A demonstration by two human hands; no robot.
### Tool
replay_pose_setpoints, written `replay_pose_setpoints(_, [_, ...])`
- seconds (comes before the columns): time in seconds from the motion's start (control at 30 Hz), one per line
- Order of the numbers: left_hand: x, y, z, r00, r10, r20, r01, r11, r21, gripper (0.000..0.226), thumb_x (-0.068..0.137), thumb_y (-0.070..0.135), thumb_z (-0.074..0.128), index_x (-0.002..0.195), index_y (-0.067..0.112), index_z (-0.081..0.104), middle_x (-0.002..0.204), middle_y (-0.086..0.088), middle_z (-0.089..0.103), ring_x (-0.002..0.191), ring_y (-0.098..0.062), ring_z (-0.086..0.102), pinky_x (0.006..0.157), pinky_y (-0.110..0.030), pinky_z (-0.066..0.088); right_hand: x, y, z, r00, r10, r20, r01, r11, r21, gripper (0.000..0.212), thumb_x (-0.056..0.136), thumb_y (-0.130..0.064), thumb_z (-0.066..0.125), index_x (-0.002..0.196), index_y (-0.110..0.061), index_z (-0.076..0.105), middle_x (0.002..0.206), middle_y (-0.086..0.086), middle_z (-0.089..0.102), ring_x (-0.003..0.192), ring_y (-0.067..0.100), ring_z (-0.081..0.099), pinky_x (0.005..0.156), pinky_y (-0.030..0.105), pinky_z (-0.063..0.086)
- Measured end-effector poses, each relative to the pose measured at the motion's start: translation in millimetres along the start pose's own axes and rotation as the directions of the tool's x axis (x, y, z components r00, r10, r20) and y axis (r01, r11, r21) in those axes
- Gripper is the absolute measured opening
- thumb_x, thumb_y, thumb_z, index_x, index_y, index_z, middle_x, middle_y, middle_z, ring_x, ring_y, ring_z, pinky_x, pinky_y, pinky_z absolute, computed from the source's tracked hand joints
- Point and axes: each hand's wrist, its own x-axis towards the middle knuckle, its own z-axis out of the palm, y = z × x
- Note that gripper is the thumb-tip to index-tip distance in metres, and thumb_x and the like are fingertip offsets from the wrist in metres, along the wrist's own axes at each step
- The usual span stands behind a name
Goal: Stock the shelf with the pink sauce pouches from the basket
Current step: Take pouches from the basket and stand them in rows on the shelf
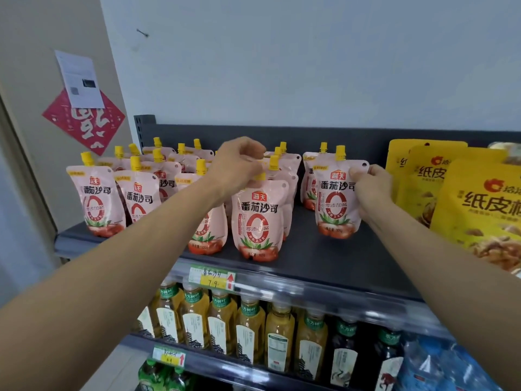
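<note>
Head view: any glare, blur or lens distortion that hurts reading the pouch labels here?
Head view: even, soft light, hardly any shadows; print on the middle pouch and right pouch is sharp; glare streaks the price rail; wide-angle distortion stretches the forearms toward the lower corners; yellow bags at the right edge and bottles below look soft.

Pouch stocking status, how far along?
Done: a dozen-plus pink pouches stand on the top shelf. In hand: left hand grips the centre front pouch at its cap; right hand pinches the right front pouch by its edge. Left: unknown, basket is out of view.
</note>
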Motion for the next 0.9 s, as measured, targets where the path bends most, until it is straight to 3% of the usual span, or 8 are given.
replay_pose_setpoints(0.17, [8,24,13,0.992,0.125,0.007,-0.125,0.992,-0.003,0.023,0.086,0.003,0.060,0.108,0.011,0.062,0.092,0.008,0.061,0.079,-0.005,0.060,0.059,-0.011,0.054,22,11,12,0.999,0.014,0.042,-0.014,1.000,-0.005,0.015,0.092,-0.019,0.055,0.077,-0.022,0.053,0.077,-0.002,0.067,0.065,0.011,0.068,0.046,0.022,0.052])
replay_pose_setpoints(0.5, [27,34,56,0.980,0.129,0.151,-0.131,0.991,0.005,0.019,0.086,0.003,0.059,0.102,0.014,0.063,0.089,0.006,0.063,0.082,-0.005,0.062,0.064,-0.006,0.051,57,34,30,0.987,0.086,0.137,-0.095,0.994,0.055,0.006,0.090,-0.014,0.055,0.084,-0.014,0.057,0.077,-0.001,0.067,0.066,0.011,0.067,0.048,0.023,0.050])
replay_pose_setpoints(0.77, [27,30,60,0.982,0.064,0.176,-0.062,0.998,-0.012,0.019,0.087,0.001,0.056,0.099,0.014,0.063,0.095,-0.002,0.066,0.092,-0.017,0.067,0.076,-0.019,0.056,63,40,30,0.978,0.081,0.190,-0.094,0.994,0.060,0.011,0.089,-0.011,0.053,0.080,-0.017,0.057,0.080,0.002,0.068,0.071,0.015,0.068,0.058,0.030,0.055])
replay_pose_setpoints(0.9, [24,32,60,0.981,0.054,0.187,-0.051,0.998,-0.022,0.019,0.087,0.001,0.056,0.100,0.013,0.063,0.094,-0.002,0.066,0.094,-0.019,0.067,0.078,-0.021,0.056,60,39,26,0.964,0.096,0.248,-0.113,0.992,0.054,0.011,0.088,-0.007,0.054,0.088,-0.017,0.059,0.085,0.001,0.068,0.074,0.015,0.067,0.058,0.029,0.054])
